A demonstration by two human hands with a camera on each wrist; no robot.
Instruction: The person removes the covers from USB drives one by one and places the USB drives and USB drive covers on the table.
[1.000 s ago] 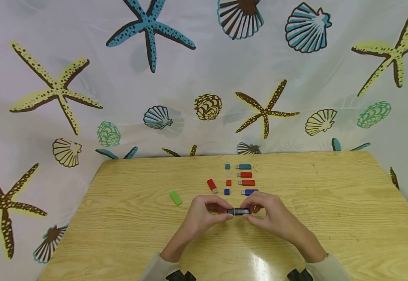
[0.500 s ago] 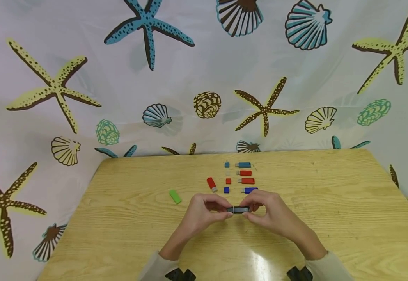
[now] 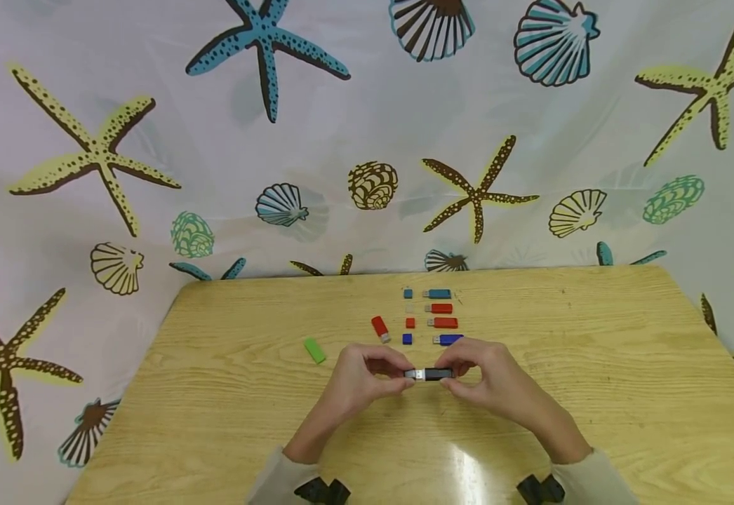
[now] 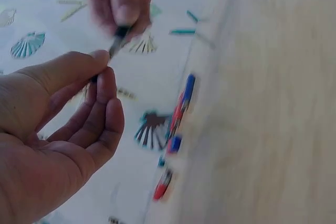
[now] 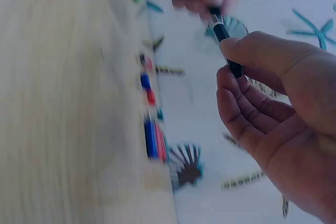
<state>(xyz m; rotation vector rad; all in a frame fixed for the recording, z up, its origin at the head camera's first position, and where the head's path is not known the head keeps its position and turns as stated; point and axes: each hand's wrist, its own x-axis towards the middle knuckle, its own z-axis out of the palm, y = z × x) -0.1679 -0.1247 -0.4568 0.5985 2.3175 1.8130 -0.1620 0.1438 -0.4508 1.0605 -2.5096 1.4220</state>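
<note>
In the head view a black USB stick is held level above the table, its silver connector bare. My right hand pinches its body between thumb and fingers. My left hand pinches the dark cap at the connector's end; whether the connector tip still sits inside it I cannot tell. The right wrist view shows the black stick angled between both hands. Just beyond my right fingers lies a dark blue USB stick, partly covered by that hand.
Past the hands, red USB sticks and a teal one lie in a column. Beside them are a blue cap, red cap and teal cap. Leftward lie another red stick and a green one. A patterned curtain hangs behind.
The hands have drawn slightly apart. The cap has slid leftward off the black stick, and the silver connector now shows between them. The other sticks and caps have stayed put.
</note>
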